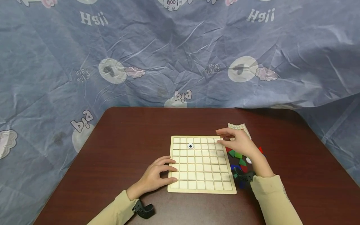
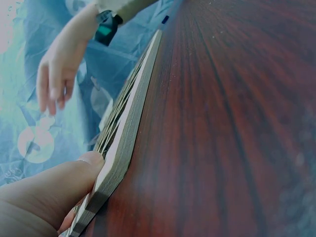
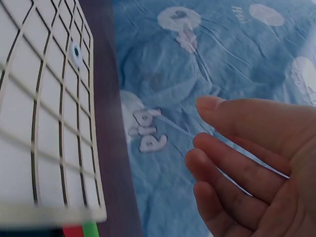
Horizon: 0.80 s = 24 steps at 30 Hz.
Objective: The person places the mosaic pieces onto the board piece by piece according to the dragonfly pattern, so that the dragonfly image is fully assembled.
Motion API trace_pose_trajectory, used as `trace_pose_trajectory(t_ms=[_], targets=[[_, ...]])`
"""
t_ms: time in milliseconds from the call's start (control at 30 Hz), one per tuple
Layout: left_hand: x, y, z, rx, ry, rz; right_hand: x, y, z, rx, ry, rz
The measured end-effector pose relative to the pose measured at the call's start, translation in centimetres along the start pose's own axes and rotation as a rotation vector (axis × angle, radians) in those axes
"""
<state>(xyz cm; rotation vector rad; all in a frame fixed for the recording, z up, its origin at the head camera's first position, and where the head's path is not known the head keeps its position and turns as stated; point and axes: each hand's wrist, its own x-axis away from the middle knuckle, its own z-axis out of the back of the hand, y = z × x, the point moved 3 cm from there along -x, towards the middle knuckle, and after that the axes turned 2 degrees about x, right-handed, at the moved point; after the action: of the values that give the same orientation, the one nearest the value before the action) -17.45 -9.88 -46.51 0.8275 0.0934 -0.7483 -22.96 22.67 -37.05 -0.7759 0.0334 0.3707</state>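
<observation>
- A square, pale gridded board (image 1: 199, 167) lies flat on a dark red-brown tabletop (image 1: 135, 137), in front of a person in pale sleeves.
- One round eye piece (image 1: 190, 146), white with a dark pupil, sits on the board, third column from the left, second row from the far edge.
- The left hand (image 1: 154, 175) rests at the board's left edge with fingers loosely extended, pressing rather than gripping.
- The right hand (image 1: 237, 142) hangs in the air over the far right corner, thumb apart from gently bent fingers, holding nothing.
- Just right of the board, partly hidden by the right arm, lie loose pieces (image 1: 238, 155) in green, red, blue and white.
- A small printed card (image 1: 243, 126) lies beyond them, partly behind the right hand.
- To work well here, the left hand would best keep light, even pressure so the board cannot slide.
- The right hand should stay high enough not to brush the eye piece, pinch any piece by its edges, and lower it level inside the grid lines.
</observation>
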Motion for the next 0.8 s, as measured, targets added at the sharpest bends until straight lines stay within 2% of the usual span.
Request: trace_pose_trajectory(t_ms=[200, 467, 800], targets=[[0.0, 0.1, 0.1, -0.004, 0.000, 0.000, 3.0, 2.5, 2.6, 0.063, 0.045, -0.043], [0.1, 0.0, -0.1, -0.007, -0.001, 0.002, 6.6, 6.6, 3.9, 0.077, -0.001, -0.088], [0.0, 0.0, -0.1, -0.010, 0.002, 0.001, 7.8, 9.8, 3.9, 0.104, -0.030, -0.138]])
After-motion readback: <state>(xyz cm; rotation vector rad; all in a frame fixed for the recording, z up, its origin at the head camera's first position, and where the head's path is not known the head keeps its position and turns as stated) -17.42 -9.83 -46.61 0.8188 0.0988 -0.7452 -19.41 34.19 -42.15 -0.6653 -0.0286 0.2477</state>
